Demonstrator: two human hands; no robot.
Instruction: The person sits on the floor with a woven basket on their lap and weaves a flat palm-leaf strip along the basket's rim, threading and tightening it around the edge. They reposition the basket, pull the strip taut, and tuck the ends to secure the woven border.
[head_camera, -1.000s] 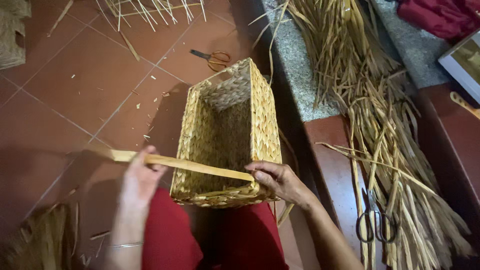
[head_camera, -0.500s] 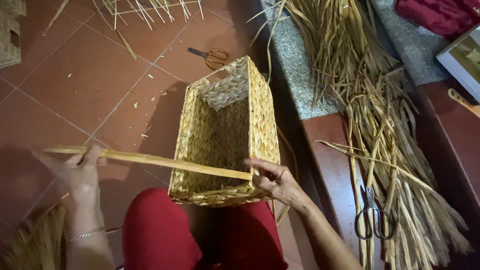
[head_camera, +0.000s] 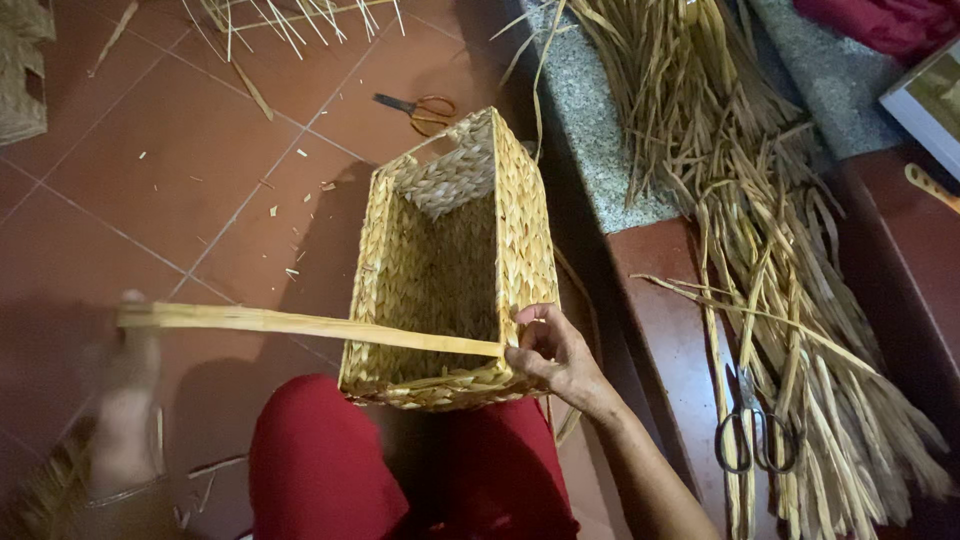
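Note:
A rectangular woven straw basket (head_camera: 520, 210) rests against my red-clad knees, its opening facing up. A long flat yellow straw strip (head_camera: 300, 325) is stretched tight across its near rim. My right hand (head_camera: 550, 350) pinches the strip's end at the basket's near right corner. My left hand (head_camera: 128, 375), blurred, grips the strip's other end far out to the left over the floor tiles.
A big pile of dried straw leaves (head_camera: 740, 200) lies on the stone step at right, with grey scissors (head_camera: 745, 430) on the red ledge. Orange-handled scissors (head_camera: 420, 108) lie on the tiles beyond the basket. Loose straws (head_camera: 290, 15) and another woven piece (head_camera: 20, 70) are at the top left.
My left hand has slid leftward along the strip, away from the basket, pulling it out longer and tight. My right hand stays at the basket's corner.

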